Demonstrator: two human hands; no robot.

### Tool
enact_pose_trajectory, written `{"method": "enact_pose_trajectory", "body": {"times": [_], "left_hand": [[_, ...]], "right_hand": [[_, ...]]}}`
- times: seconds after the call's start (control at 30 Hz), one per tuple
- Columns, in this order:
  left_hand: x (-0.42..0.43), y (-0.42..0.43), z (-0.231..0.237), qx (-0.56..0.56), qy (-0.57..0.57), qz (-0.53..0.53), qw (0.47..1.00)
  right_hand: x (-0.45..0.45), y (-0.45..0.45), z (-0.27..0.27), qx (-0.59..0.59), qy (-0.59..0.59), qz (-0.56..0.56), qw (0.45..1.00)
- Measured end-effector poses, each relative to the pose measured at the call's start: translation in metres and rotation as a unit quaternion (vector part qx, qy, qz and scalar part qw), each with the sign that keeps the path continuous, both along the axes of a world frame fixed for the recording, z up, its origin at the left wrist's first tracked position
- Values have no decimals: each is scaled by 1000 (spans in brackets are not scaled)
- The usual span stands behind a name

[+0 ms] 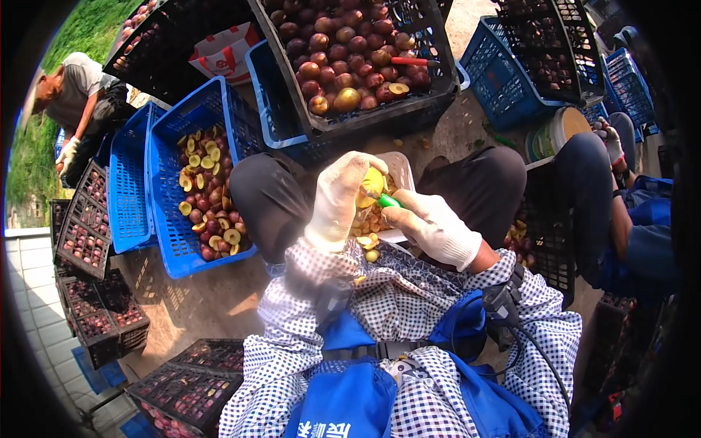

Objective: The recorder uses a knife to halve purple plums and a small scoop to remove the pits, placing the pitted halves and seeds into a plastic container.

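Note:
In its white glove, my left hand (340, 197) holds a cut plum half (373, 183), its yellow flesh facing right. My gloved right hand (438, 227) grips a knife by its green handle (390, 201), and the blade touches the flesh. Under both hands, between my knees, sits a white tray (402, 164) with plum pieces and pits (366, 222) in it. A few yellow pieces (370, 247) rest on my patterned apron near the tray.
A black crate of whole plums (345, 60), with a red-handled knife (411, 61) on them, stands ahead. Left is a blue crate (191, 263) holding halved plums (213, 202). Stacked plum crates (98, 312) line the far left. Other people sit left (82, 98) and right (619, 219).

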State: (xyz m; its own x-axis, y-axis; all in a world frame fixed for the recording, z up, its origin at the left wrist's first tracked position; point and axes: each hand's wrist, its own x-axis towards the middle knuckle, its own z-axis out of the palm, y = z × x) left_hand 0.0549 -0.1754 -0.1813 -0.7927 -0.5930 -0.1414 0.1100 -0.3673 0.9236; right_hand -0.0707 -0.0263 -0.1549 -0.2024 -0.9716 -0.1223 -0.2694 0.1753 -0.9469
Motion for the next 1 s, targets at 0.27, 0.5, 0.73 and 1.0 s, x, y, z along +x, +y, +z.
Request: {"method": "enact_pose_trajectory", "body": {"times": [0.27,0.5,0.73,1.0], "left_hand": [[-20,-7,-2,-36,69,51,996],[74,-112,63,-621,-451,489,415],[-96,-143,-1,-407,-211,112,882],[-217,-188,-122,-501,-444,-51,741]], "right_hand": [[8,5,-14,134,-745,36,653],[-11,0,-50,-37,301,18,953],[-20,-20,-40,-16,224,2,974],[-20,-18,-49,-9,219,-48,975]]}}
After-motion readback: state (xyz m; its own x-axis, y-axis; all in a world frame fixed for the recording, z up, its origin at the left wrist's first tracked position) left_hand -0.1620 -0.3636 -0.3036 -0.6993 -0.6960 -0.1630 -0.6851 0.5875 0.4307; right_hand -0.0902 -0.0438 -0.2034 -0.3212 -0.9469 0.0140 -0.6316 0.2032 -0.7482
